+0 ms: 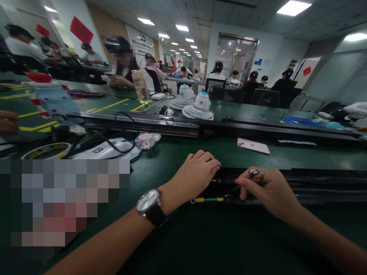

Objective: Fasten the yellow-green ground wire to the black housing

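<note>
My left hand (192, 176), with a wristwatch (150, 206) on its wrist, rests curled on the near end of a long black rail (315, 183) on the green table. Its fingers are closed over the rail's end. My right hand (266, 187) pinches a thin metal tool (252, 173) whose tip reaches a short green and yellow wire (208, 199) with a ring terminal at its left end. The wire lies along the rail's front edge, between the two hands.
A pink phone (253, 146) lies beyond the rail. Two small white fans (199, 108) and a drink bottle (140, 86) stand past a black conveyor rail (137, 122). A white bag with black cables (107, 149) is at left. Several people sit at tables behind.
</note>
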